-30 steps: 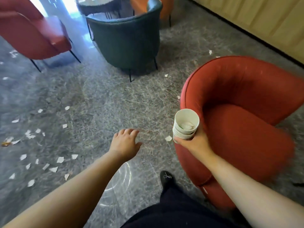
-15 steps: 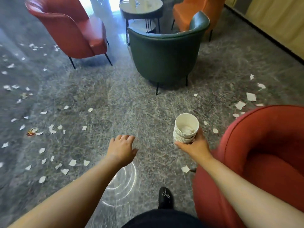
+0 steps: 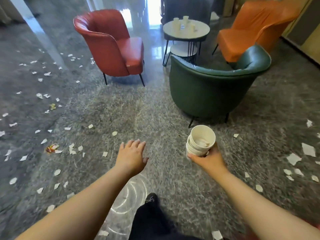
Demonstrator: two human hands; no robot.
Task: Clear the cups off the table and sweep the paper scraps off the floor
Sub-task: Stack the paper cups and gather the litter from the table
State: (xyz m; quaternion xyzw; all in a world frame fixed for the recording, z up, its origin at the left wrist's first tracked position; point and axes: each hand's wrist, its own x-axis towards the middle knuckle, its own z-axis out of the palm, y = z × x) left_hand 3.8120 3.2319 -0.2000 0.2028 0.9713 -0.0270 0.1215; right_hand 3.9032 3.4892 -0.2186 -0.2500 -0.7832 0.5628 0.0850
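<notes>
**Cups held in one hand, paper all over the floor**

Some things were hard to make out. The far cups (image 3: 185, 18) on the round table (image 3: 186, 29) at 12 o'clock were small and pale, and their number could not be counted for sure. Something crumpled was seen inside the top cup of the stack of cups (image 3: 200, 141), but what it was could not be told. A red shape at 5 o'clock was cut off by the edge. Only a dark trouser leg and one shoe (image 3: 150, 198) were shown at 6 o'clock.

The left hand (image 3: 131, 157) was held out flat over the floor, palm down, fingers spread a little and relaxed, and nothing was held in it. The right hand (image 3: 207, 159) was held out at 3 o'clock of it, with fingers and thumb curled round the bottom of the stack. The stack was tipped a little, so its open mouth was seen above the hand.

Paper scraps (image 3: 71, 149) were scattered on the grey floor (image 3: 107, 110), mostly from 8 to 10 o'clock, with more at 3 o'clock. A red chair (image 3: 112, 47), a green chair (image 3: 211, 90) and an orange chair (image 3: 251, 26) were placed around the table.
</notes>
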